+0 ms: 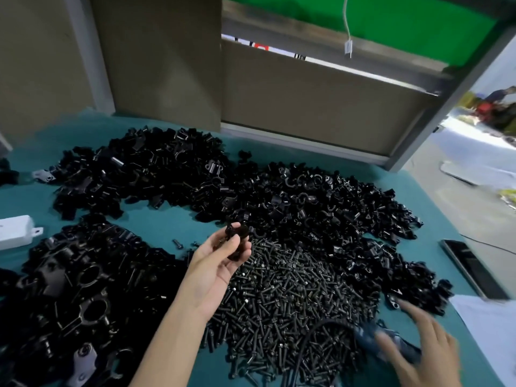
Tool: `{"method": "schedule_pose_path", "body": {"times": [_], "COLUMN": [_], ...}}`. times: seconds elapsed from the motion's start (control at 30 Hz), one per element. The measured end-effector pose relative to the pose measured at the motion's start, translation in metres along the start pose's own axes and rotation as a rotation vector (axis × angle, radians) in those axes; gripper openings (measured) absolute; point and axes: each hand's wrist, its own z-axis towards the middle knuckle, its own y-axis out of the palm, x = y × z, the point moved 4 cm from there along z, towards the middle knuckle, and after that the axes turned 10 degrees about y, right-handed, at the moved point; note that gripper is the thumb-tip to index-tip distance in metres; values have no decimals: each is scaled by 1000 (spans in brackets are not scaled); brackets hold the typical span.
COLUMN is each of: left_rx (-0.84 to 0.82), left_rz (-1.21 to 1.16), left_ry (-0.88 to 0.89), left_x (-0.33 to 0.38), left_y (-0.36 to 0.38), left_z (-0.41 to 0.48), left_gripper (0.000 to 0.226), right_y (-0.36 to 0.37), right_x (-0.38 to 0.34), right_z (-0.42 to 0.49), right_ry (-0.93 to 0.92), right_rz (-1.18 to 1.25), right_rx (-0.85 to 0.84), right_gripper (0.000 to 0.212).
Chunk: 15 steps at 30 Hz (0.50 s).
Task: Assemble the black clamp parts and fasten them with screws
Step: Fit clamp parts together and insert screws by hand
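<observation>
Showing the head view: the left grip (220, 263), palm up, pinches a black clamp part (237, 241) between thumb and curled fingers, held above the teal worktop (167, 227). Just right of this grip lies a heap of black screws (293, 297), which reaches across to the right grip (430, 350). The right grip is blurred, its fingers stretched over a blue-handled tool (391, 344); whether it grasps the tool cannot be told. Loose clamp parts lie in a far pile (156, 169) beyond the left grip, a near pile (69, 289) to its left, and a third pile (321, 208) beyond the screws. A white box (14, 233) lies far left of the left grip; a dark phone (472, 266) lies beyond the right grip.
</observation>
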Motion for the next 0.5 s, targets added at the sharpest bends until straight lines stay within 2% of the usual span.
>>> {"method": "schedule_pose_path", "body": {"times": [0.07,0.17,0.3,0.4,0.5], "left_rx": [-58,-120,-181,-177,-165], "left_rz": [-12,-56,-62,-49,-56], "left_ry": [45,88,124,129,124], "left_x": [-4,-4,-3,-5,-4], "left_y": [-4,-12,-15,-17,-22], "left_z": [-3,-2,-4,-5,-6], "left_gripper": [26,29,31,31,31], "right_y": [-2,16,56,88,109], "right_x": [-26,-73,-125,-155,-168], "right_z": [13,43,108,142,155], "right_ry": [-132,-293,-256,-193,-102], "right_rz": [126,184,203,55,-137], "right_rx": [55,24,-39,-80,-44], "right_gripper": [46,24,20,25,30]}}
